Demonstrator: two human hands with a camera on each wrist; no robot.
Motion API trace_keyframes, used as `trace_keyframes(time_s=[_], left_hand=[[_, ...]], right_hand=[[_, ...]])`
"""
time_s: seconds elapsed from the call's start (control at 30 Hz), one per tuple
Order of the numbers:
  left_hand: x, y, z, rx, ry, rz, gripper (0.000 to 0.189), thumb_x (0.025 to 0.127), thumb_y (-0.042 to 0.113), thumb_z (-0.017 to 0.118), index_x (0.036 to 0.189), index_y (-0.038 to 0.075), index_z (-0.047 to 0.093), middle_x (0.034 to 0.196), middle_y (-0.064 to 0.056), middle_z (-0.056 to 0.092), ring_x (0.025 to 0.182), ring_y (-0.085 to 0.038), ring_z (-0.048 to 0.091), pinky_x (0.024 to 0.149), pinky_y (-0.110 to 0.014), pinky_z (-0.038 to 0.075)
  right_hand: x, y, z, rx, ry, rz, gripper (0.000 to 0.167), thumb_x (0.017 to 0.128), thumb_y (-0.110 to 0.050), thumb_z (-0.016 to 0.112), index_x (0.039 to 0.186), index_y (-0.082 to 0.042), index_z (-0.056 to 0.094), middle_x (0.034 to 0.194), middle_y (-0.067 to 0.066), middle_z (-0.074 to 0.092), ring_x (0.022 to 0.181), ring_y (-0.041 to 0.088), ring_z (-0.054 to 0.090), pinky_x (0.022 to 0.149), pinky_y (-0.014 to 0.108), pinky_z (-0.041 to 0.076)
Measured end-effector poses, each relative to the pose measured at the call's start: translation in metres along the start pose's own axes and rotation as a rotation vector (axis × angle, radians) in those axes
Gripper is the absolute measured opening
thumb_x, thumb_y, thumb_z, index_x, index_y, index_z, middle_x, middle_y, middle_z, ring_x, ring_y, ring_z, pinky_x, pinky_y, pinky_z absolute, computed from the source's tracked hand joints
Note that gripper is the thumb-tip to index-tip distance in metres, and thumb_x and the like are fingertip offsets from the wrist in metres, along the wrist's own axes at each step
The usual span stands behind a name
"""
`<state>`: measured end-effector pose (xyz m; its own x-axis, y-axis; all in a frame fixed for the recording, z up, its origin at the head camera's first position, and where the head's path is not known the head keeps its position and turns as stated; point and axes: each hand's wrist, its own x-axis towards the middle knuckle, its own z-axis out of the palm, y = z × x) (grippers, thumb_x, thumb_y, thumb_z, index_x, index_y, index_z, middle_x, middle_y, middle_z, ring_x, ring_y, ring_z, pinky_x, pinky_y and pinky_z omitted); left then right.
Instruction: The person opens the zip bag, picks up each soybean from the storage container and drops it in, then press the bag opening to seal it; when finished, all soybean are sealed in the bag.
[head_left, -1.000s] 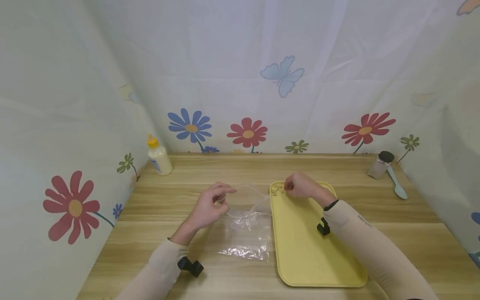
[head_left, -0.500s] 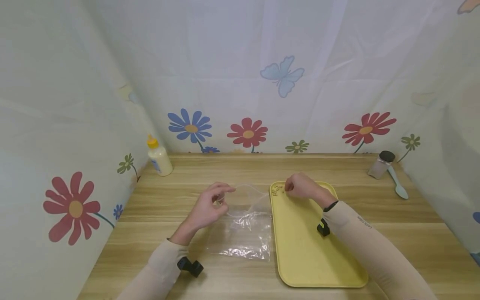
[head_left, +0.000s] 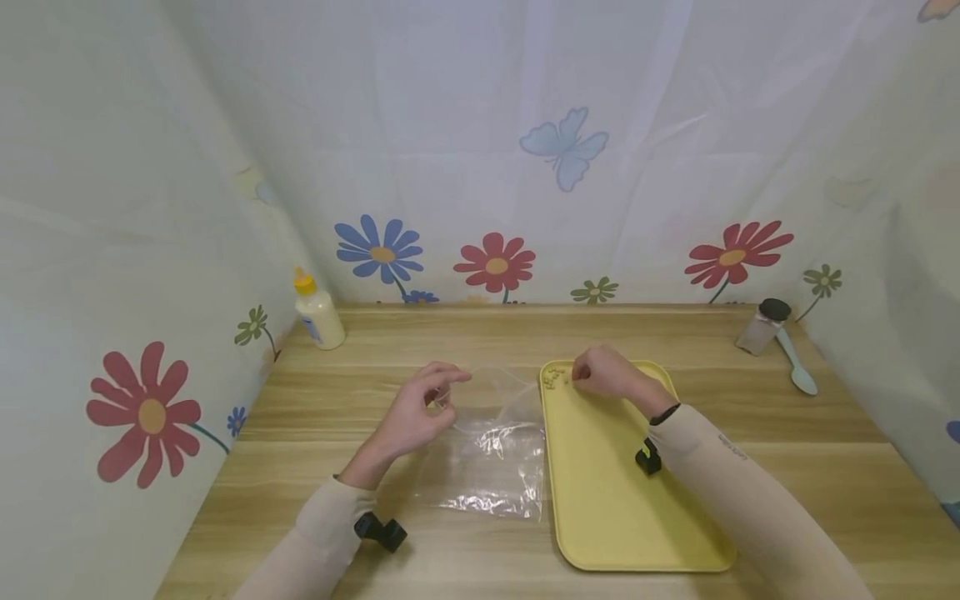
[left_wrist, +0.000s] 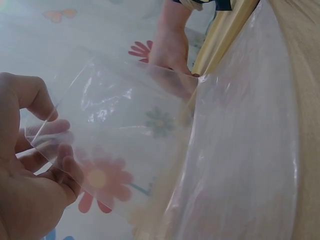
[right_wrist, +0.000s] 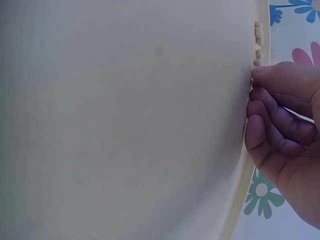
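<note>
A clear plastic bag [head_left: 491,471] lies mostly flat on the table, its mouth raised at the far end. My left hand [head_left: 423,408] holds the rim of that mouth between curled fingers [left_wrist: 35,95] and thumb, at the bag's upper left. Just right of the bag is a yellow tray [head_left: 626,492]. Small beige pieces [head_left: 553,379], like beans, cluster in its far left corner. Beside them my right hand [head_left: 606,372] is down on the tray, fingers curled and fingertips touching the surface. Whether a piece is between those fingertips is hidden.
A white bottle with a yellow nozzle cap [head_left: 318,317] stands at the back left. At the back right are a small clear jar with a black lid [head_left: 763,327] and a pale spoon [head_left: 799,371]. Flower-printed curtains [head_left: 442,167] close off the table's back and sides.
My right hand has shifted slightly to the right, away from the cluster of pieces. The left hand stays in place, while the bag's film has moved a little.
</note>
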<state>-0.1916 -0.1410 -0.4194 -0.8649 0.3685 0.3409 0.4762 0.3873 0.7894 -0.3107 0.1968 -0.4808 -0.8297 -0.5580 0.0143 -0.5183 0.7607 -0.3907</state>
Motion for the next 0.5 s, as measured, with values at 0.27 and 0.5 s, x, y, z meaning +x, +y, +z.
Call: trace_keyframes(time_s=[0.27,0.5], left_hand=[[-0.003,-0.004,0.000,-0.015,-0.009,-0.017,0.051,0.071,-0.013,0.058,0.122,-0.006,0.062,0.116,-0.020,0.058,0.080,-0.037,0.050,0.071,-0.044,0.048],[0.002,-0.032,0.008,0.016,-0.006,-0.006,0.055,0.071,-0.011,0.061,0.125,-0.001,0.062,0.119,-0.016,0.058,0.080,-0.032,0.051,0.071,-0.035,0.048]], right_hand=[[-0.002,-0.002,0.002,0.033,0.039,-0.005,0.005,0.083,-0.012,0.069,0.081,-0.011,0.073,0.078,-0.002,0.070,0.073,0.010,0.062,0.071,0.030,0.054],[-0.006,-0.010,-0.008,0.054,0.071,-0.009,0.007,0.084,-0.012,0.068,0.086,-0.007,0.072,0.080,0.002,0.071,0.073,0.013,0.063,0.071,0.033,0.055]])
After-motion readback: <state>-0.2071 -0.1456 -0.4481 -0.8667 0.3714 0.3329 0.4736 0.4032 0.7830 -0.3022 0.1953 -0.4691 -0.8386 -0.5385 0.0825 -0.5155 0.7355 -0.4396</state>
